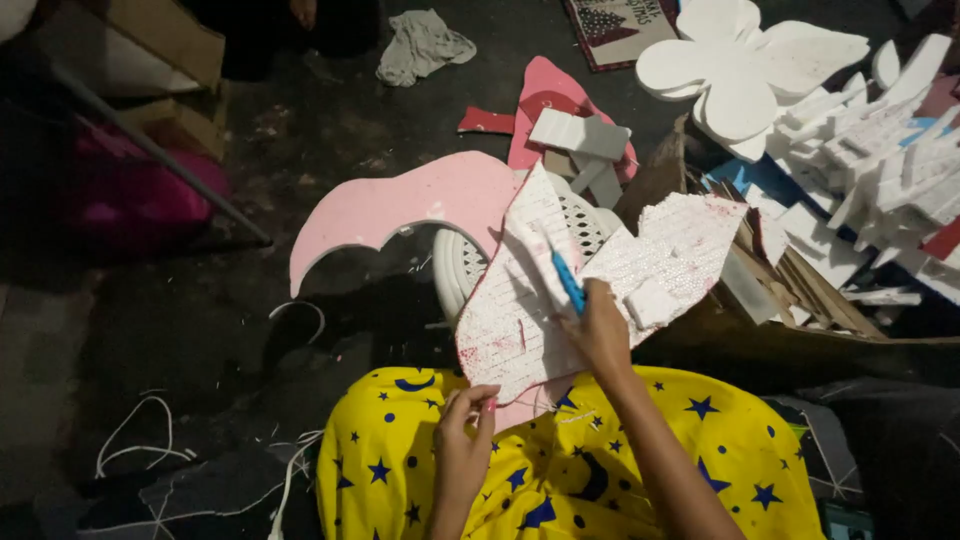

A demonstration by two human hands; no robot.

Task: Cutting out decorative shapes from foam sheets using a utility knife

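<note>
A large foam cut-out, white with pink edges point(520, 310), rests tilted across my lap and a white plastic stool point(460, 265). My right hand point(600, 330) is shut on a blue-handled cutter point(567, 280), its blade on the foam's upper face. My left hand point(465, 425) pinches the foam's lower edge near my knee. A curved pink part of the foam point(400, 205) extends to the left over the dark floor. I wear yellow cloth with blue stars and moons point(560, 470).
White foam flower shapes point(740, 65) and several foam offcuts point(880, 150) lie on a cardboard box point(800, 300) at the right. A grey rag point(420, 45), pink scraps point(550, 100), a metal pole point(150, 150) and white foam strips point(140, 440) lie on the floor.
</note>
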